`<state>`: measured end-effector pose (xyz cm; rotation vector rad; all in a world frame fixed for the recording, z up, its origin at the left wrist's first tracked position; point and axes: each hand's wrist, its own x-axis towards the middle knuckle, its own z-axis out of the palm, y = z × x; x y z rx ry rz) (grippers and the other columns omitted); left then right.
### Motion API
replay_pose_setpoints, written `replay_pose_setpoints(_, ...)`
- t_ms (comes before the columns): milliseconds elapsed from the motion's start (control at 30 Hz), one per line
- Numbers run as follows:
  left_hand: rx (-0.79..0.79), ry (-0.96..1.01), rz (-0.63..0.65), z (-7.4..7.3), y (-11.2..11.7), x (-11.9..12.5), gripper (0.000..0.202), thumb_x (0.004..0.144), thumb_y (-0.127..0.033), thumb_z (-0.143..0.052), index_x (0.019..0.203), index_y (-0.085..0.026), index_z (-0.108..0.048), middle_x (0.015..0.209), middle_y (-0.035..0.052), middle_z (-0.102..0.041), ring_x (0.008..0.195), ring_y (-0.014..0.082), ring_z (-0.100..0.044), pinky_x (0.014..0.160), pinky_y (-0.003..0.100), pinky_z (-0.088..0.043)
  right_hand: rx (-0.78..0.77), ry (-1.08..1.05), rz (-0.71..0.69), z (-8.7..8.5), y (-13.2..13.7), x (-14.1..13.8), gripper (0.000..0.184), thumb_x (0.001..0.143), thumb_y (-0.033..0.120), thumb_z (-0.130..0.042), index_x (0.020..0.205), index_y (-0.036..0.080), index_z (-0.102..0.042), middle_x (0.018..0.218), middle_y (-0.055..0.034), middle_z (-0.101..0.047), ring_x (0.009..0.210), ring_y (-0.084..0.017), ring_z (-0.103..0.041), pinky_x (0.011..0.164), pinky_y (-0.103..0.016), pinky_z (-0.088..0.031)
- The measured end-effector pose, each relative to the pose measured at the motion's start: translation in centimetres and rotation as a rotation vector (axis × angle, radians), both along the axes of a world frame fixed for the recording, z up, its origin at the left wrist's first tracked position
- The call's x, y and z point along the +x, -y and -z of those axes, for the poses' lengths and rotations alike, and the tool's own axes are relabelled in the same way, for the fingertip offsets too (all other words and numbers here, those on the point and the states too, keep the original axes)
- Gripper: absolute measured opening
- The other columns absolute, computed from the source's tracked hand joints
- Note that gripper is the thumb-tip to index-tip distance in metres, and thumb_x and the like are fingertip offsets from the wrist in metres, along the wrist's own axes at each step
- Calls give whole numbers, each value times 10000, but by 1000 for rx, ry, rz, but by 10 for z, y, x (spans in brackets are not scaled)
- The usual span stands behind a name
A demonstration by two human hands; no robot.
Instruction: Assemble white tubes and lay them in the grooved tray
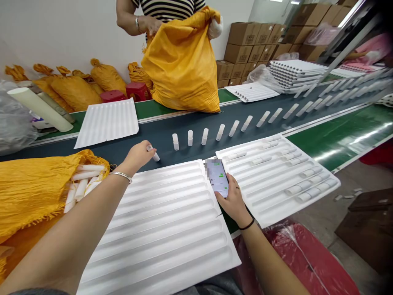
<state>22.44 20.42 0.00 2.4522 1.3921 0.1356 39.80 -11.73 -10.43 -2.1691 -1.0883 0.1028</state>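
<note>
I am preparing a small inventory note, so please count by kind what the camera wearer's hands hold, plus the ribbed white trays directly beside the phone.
White tube, in the left hand: 1
Phone, in the right hand: 1
Ribbed white trays: 2
Total: 4

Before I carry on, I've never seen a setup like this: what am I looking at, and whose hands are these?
No machine here: a camera worn on a person's head looks forward and down, so this single picture shows the wearer's own bare hands. The left hand has a white tube in its grip, over the dark belt. The right hand holds a phone. A row of tubes runs along the belt. In front lies a grooved white tray; the tray on the right carries several tubes. At left, an open sack shows white pieces. Across the belt, a co-worker's hand is at another sack.
</note>
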Motion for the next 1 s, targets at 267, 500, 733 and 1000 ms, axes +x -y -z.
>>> replay_pose_setpoints(267,47,5,-48,8,-12,12,290,800,-466,-513,926,-210,-562,896,65,-675,775,225,-595,593,282,-405,77,-99,-3,6,3,4,701,806,288,-521,1428,135,-235,1416,-178,-368,1316,-308,-342,1074,-532,-318)
replay_pose_setpoints(500,32,-16,-107,18,-21,13,298,769,-465,-566,889,-193,-548,833,66,-660,719,223,-586,564,287,-384,127,-303,6,13,8,12,660,782,148,-433,1420,181,-269,1435,-119,-369,1324,-254,-346,1098,-500,-306)
replay_pose_setpoints(733,-4,-39,-86,18,-22,13,380,777,-492,-563,976,-170,-536,947,63,-637,805,217,-584,609,280,-382,116,-195,6,11,5,8,701,766,121,-445,1436,182,-249,1429,-130,-371,1328,-277,-342,1083,-532,-320)
replay_pose_setpoints(1000,-48,-66,-56,20,-15,21,389,783,-489,-541,1004,-169,-535,959,57,-627,858,228,-585,659,297,-400,62,-89,-18,6,4,4,694,784,90,-414,1447,141,-216,1422,-155,-366,1335,-278,-332,1098,-525,-314)
